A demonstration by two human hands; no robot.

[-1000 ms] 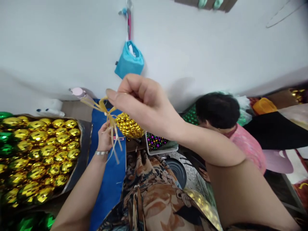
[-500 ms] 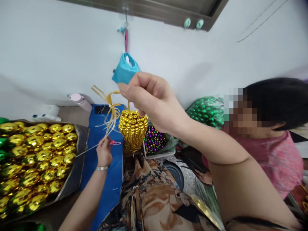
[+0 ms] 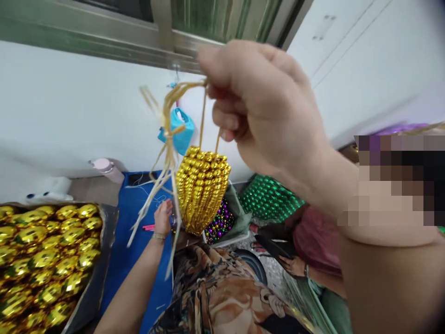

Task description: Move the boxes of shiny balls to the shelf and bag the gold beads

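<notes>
My right hand [image 3: 250,97] is raised high, its fingers closed on the yellow tie string [image 3: 184,86] above a bunch of gold bead necklaces [image 3: 203,190]. The bunch hangs below the hand by two taut strands. Loose, frayed tails of the string dangle to its left, past a knot. Low on the left, my left hand [image 3: 162,218] is over a blue table, fingers up and slightly apart, with nothing visible in it. A pink-handled tool [image 3: 149,228] shows beside it, partly hidden by the hand.
A box of large gold beads [image 3: 45,255] stands left of the blue table [image 3: 130,269]. A white bin [image 3: 229,239] holds purple, green and gold beads. Green beads [image 3: 269,197] lie behind it. Another person [image 3: 320,236] sits at right. A blue pouch [image 3: 182,130] hangs on the wall.
My right hand has risen closer to the camera, lifting the gold bead bunch. My left hand has let go of the string's pale tails, which now swing freely. The view has tilted upward.
</notes>
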